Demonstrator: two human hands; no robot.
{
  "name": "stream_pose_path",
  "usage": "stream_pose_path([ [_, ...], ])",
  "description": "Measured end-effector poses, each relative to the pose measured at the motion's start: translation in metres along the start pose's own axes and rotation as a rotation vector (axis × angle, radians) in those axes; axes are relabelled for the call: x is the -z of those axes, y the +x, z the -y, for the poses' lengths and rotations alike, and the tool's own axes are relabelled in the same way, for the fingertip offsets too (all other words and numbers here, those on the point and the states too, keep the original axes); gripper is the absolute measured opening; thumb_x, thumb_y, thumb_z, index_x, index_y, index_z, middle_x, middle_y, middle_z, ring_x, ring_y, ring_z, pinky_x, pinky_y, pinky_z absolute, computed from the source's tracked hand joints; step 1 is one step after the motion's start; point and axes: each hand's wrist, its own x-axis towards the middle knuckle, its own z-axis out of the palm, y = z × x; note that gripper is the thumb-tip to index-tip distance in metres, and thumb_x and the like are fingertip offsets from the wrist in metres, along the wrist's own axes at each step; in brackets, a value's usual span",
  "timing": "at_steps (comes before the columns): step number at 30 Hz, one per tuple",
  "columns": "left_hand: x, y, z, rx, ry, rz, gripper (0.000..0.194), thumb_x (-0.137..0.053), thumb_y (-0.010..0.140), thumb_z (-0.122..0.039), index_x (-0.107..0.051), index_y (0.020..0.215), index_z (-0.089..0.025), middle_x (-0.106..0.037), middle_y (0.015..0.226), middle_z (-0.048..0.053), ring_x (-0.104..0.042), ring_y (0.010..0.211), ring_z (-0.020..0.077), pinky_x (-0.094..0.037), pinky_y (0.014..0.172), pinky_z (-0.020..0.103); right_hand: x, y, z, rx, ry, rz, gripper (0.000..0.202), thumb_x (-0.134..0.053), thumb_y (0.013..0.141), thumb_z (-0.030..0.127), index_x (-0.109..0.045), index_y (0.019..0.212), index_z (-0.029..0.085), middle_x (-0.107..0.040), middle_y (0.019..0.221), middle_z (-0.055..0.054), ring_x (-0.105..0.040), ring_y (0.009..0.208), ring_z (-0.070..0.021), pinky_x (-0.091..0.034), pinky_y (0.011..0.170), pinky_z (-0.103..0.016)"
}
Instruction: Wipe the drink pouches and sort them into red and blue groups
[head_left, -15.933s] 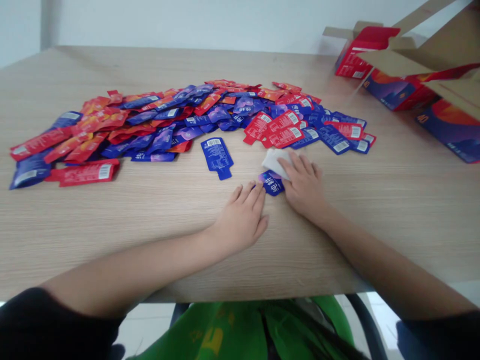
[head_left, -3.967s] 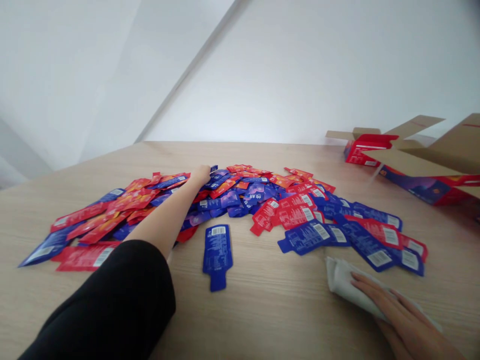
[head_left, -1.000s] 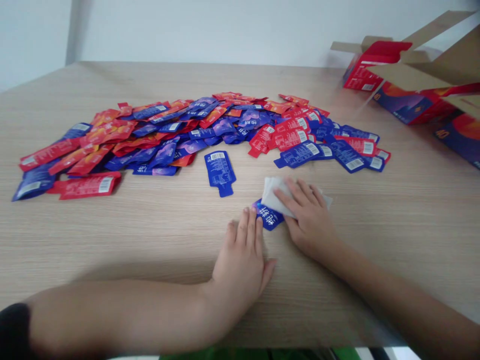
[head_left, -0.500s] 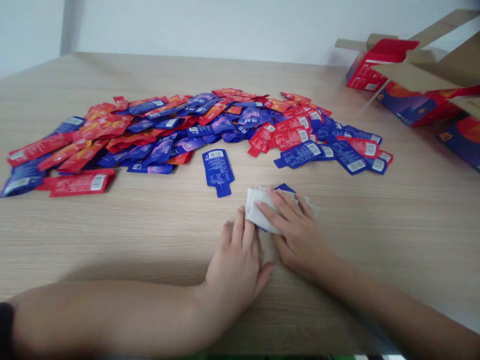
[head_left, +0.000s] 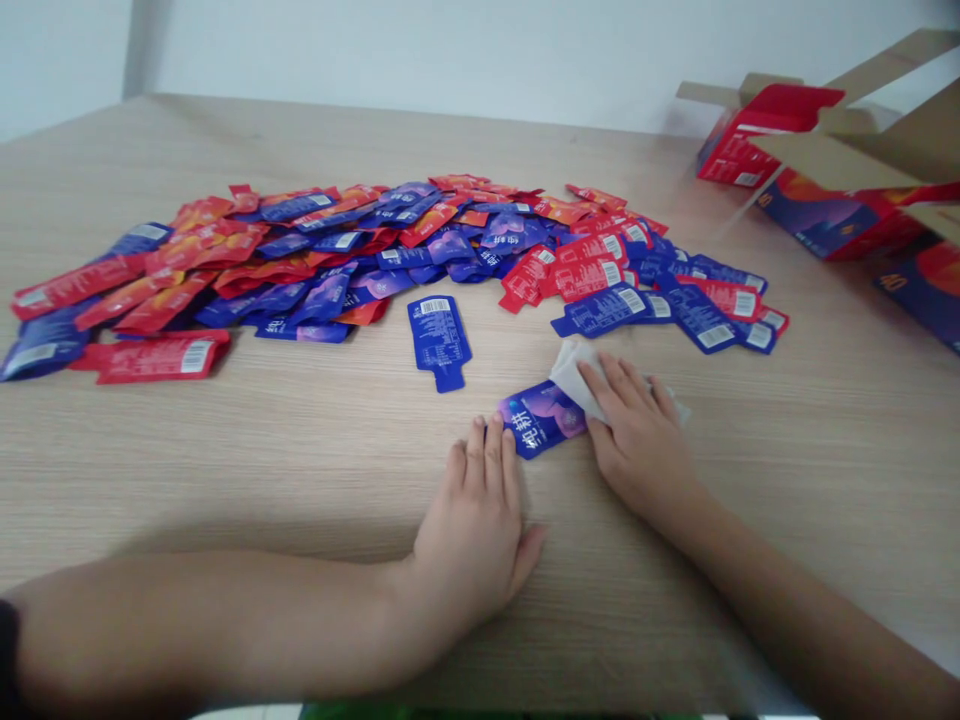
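A blue sachet [head_left: 541, 418] with purple print lies flat on the table, tilted up to the right. My left hand [head_left: 480, 510] rests flat, fingers stretched and thumb apart, its fingertips pressing the sachet's left end. Under the bent fingers of my right hand [head_left: 637, 440] is a folded white cloth [head_left: 574, 372], pressed onto the sachet's right end and hiding it. Behind my hands lies a single blue sachet [head_left: 439, 343], barcode side up.
A wide heap of red and blue sachets [head_left: 352, 250] spans the back of the table [head_left: 315, 430]. At its right end are barcode-side-up sachets [head_left: 701, 315]. Opened cartons, including a red one [head_left: 742, 150] and a blue-red one [head_left: 832, 215], stand at the back right.
My right hand and the cloth have slid right along the sachet, uncovering its left and middle part. My left hand has stayed nearly in place.
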Motion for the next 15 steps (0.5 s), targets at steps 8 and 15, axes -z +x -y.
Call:
stream_pose_path([
  [8,0.0,0.0,0.001,-0.028,-0.012,0.018,0.075,-0.043,0.092,-0.05,-0.05,0.136,0.01,-0.045,0.141,0.036,-0.043,0.133,0.0486,-0.042,0.104,0.055,0.001,-0.002,0.015,0.251,0.067,0.083,0.052,-0.039,0.095,0.022,-0.043,0.147,0.017,-0.033,0.158,-0.01,-0.029,0.145,-0.0264,-0.02,0.119,-0.054],
  [15,0.001,0.0,0.0,0.001,-0.006,0.027,0.079,-0.041,0.093,-0.053,-0.044,0.14,0.01,-0.039,0.145,0.034,-0.037,0.137,0.0471,-0.041,0.105,0.053,-0.001,-0.001,0.007,0.129,0.018,0.031,0.054,-0.044,0.092,0.02,-0.045,0.146,0.02,-0.035,0.157,-0.013,-0.032,0.143,-0.0338,-0.025,0.114,-0.06],
])
